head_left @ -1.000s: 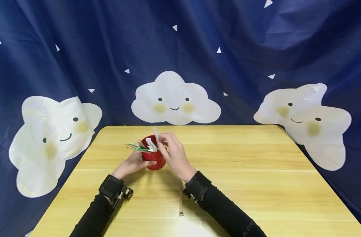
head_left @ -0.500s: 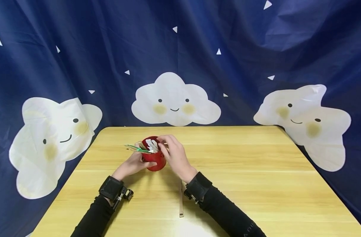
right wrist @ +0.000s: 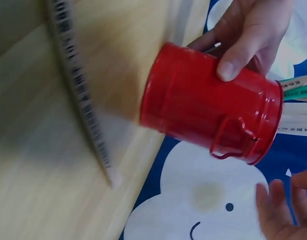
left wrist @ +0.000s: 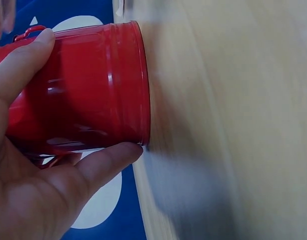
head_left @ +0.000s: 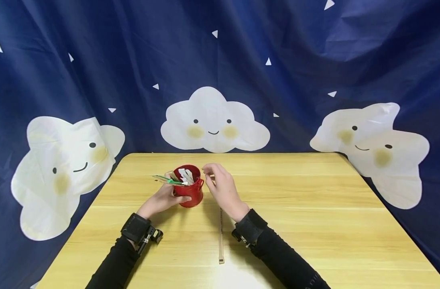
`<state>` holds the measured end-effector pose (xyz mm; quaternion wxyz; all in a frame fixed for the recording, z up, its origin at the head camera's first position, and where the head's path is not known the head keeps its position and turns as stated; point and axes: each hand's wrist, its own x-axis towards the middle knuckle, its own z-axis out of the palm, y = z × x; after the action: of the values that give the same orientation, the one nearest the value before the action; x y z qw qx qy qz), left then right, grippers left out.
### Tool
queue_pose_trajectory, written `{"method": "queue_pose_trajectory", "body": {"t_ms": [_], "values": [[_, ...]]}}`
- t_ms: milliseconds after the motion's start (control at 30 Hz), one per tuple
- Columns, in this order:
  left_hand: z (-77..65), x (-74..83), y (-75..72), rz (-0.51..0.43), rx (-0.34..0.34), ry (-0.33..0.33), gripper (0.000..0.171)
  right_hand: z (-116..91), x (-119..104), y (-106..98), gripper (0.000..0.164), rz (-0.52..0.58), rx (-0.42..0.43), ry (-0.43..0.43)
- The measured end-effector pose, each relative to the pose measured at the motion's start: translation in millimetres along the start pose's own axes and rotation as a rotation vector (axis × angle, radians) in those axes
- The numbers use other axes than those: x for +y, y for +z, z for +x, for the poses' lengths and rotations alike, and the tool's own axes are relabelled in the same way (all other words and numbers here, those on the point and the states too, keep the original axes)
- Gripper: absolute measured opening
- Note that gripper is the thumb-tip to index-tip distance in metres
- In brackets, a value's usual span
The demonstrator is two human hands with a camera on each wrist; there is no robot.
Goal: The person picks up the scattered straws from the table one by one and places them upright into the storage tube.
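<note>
My left hand (head_left: 161,199) grips a small red metal bucket (head_left: 192,196), its thumb across the front and fingers around the far side. The bucket leans, with its base close over the table. White strips (head_left: 186,176) stand inside, and green and beige strips (head_left: 174,182) stick out past the rim to the left. Just right of the rim, my right hand (head_left: 225,192) is held with loosely bent fingers and nothing between them. Below it on the table lies a thin beige strip (head_left: 221,241) with a square head, like a cable tie; dark printing runs along it (right wrist: 81,90).
The wooden table (head_left: 314,224) reaches back to a dark blue curtain (head_left: 241,48) with smiling white clouds (head_left: 214,114). Each wrist carries a black strap (head_left: 135,227) with a small camera.
A white strip in my right hand has gone down into the bucket and been let go. That hand has then moved right, off the rim. The left hand keeps its grip.
</note>
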<state>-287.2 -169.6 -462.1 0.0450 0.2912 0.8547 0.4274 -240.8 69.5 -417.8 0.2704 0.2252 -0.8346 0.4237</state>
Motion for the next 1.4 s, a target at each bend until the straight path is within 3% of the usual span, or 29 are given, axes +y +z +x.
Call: {"method": "queue_pose_trajectory", "body": {"t_ms": [133,267,433,567,1000,1400], "values": [[2.4,1.0,0.7,-0.018,-0.008,-0.008,0.072,-8,9,-9,0.026,-0.132,-0.107,0.103],[1.8,1.8,0.8,0.007,-0.009,-0.02,0.072,-23,16,-14,0.021,-0.263,-0.3,0.245],[-1.0,3.1,-0.1,0.024,-0.007,-0.029,0.073,-39,9,-11,0.023,-0.406,-0.549,0.388],[0.4,2.4,0.1,0.026,-0.012,-0.022,0.073,-45,-2,-6,0.026,-0.496,-0.663,0.463],[-0.9,0.1,-0.2,0.011,0.008,-0.007,0.077,-48,0,2,0.014,-0.532,-0.683,0.463],[-2.1,2.0,0.6,-0.02,0.008,-0.011,0.08,-47,6,-3,0.014,-0.447,-0.672,0.574]]}}
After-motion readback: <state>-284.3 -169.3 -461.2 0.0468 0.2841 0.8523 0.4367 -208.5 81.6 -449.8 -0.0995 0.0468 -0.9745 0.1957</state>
